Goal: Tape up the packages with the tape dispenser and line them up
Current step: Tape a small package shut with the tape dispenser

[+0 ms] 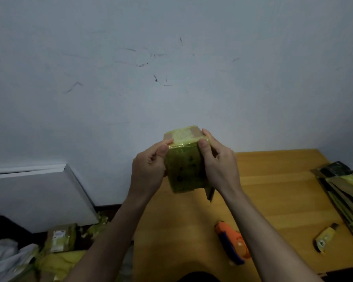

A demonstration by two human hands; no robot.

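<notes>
2 hands in view, 1 package held, 1 tape dispenser on the table. The small cardboard box wrapped in yellow-green tape (184, 163) was held up in the air above the wooden table (283, 192), in front of the scuffed pale wall (130, 68). The left hand (149, 169) gripped its left side, thumb curled onto the front top edge, fingers bent round the side. The right hand (218, 163) gripped the right side, thumb on the front near the top corner, fingers wrapped behind. A strip of bare brown cardboard showed at the box top under clear tape.

1 orange and blue tape dispenser (232, 243) lay on the table below the right forearm, well apart from the hands, nobody touching it. 1 small yellow and black flat packet (325, 240) lay near the table's right edge. A stack of taped flat packages (346, 196) sat along the right edge, cut off by the frame, count unclear.

Lower left, off the table: 1 brown box with a white label (59, 239), loose yellow wrapping (67, 261), white cloth (6, 253), all dim and hard to make out. 1 white panel (39, 196) leaned on the wall. A dark object below the held box was mostly hidden.
</notes>
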